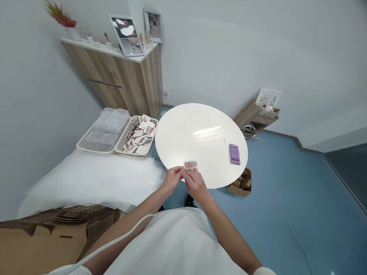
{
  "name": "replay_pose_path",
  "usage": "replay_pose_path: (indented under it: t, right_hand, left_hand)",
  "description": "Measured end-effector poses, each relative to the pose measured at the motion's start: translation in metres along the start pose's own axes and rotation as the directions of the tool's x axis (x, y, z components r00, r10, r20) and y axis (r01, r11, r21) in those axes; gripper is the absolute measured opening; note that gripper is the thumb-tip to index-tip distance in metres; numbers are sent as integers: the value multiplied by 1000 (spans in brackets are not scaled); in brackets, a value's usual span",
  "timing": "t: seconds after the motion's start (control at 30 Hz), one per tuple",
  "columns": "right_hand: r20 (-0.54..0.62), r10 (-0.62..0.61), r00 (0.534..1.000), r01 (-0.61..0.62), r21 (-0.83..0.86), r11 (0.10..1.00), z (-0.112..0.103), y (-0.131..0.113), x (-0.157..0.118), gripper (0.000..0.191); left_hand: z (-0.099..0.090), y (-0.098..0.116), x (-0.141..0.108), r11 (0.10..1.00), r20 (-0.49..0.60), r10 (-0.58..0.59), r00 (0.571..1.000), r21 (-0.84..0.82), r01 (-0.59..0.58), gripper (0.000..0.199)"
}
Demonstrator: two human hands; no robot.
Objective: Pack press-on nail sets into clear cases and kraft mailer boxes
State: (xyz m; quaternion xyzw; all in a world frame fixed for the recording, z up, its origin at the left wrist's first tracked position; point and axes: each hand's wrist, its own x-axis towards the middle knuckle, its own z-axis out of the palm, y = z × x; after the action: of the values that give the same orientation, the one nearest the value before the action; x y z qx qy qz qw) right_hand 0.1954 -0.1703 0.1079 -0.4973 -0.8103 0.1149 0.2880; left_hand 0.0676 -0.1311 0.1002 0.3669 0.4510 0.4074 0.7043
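Both my hands meet at the near edge of a white oval table (183, 130), around a small card of press-on nails (190, 165). The card shows rows of pinkish, glossy nail tips in a clear pack. My left hand (173, 178) pinches its left lower corner between thumb and fingers. My right hand (196, 184) holds the lower edge, its fingers covering part of the bottom row. On the table's right side lies a purple, blurred rectangular thing (234, 154), with a tiny dark bit (224, 141) near it.
Left of the table stand a basket of nail cards (140, 135) and a tray of clear plastic boxes (106, 130). White sheets (100, 175) and flat cardboard (43, 244) lie nearer. A wooden cabinet (123, 80), a small shelf (255, 116) and a cardboard box (242, 185) surround the table.
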Motion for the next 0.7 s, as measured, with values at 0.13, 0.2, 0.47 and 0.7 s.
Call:
replay_pose_path:
  t: [0.13,0.2,0.47,0.7]
  right_hand:
    - [-200,228,953,-210,109,972,-34,32,-16,28]
    - [-220,418,881,-357,271,894,-49,54,-20,31]
    - [194,638,745,-506,788,351,-76,133,-12,32]
    - [394,629,670,-573,813,101,-84,160,-19,27]
  left_hand:
    - [29,-7,20,998,-30,-46,998,41,47,27]
    - [43,-9,29,995,-18,-51,999,89,53,28]
    - [89,-10,60,953,-21,25,999,303,-18,27]
    - [108,-21,78,987,-224,17,974,161,19,37]
